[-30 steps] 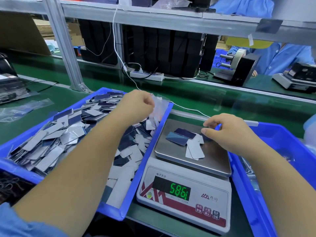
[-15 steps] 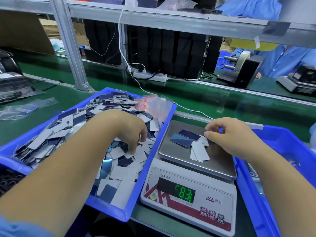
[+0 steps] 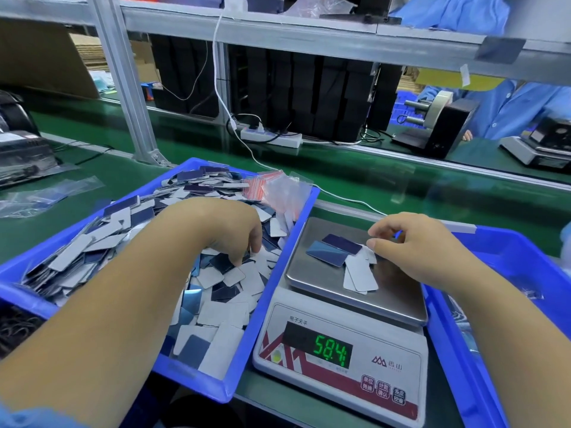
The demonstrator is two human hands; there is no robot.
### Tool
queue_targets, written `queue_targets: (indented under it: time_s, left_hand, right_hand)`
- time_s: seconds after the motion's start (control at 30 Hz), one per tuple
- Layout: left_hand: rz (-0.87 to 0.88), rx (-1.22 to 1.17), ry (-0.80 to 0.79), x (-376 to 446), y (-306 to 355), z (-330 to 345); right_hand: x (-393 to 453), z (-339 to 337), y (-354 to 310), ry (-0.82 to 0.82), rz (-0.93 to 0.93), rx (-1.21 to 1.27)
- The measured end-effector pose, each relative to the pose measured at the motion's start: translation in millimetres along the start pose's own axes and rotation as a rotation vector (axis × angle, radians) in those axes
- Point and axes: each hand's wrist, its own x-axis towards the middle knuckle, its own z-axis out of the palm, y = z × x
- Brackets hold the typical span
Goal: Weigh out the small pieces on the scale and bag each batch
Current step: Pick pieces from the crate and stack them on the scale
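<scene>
few pieces (image 3: pixel 343 256) lie on the scale (image 3: pixel 355 291); we're mid-weighing; our left hand (image 3: pixel 222 230) digs curled fingers into the tray (image 3: pixel 272 291), right hand (image 3: pixel 411 245) loosely curled beside the batch, grip unclear; next, add pieces.

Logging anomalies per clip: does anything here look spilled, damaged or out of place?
Nothing stands out. The small pieces lie on the scale pan, the rest stay inside the left blue bin, and none have spilled onto the belt.

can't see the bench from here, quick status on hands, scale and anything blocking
Left hand down in the blue tray, fingers among loose pieces. Right hand over the scale; few pieces on pan. Nothing blocking.
</scene>
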Motion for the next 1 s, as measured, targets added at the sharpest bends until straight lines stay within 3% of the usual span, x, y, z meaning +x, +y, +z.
queue_targets:
  time_s: [0.67,0.77,0.87,1.0]
  left_hand:
    - [0.058,-0.013,0.085,-9.9,-18.6,-25.8]
    - [0.154,-0.150,0.226,-12.4,-16.9,-33.3]
    - [0.309,-0.445,0.358,-13.0,2.8,-36.2]
    - [0.410,-0.705,0.289,1.3,58.2,-20.4]
  right_hand:
    - [0.0,0.0,-1.5,-0.026,0.018,-0.003]
    - [-0.1,-1.0,-2.8,-0.016,0.023,0.015]
    - [0.6,-4.0,-2.2,0.023,0.065,0.009]
    - [2.0,-8.0,1.7,0.083,0.143,0.054]
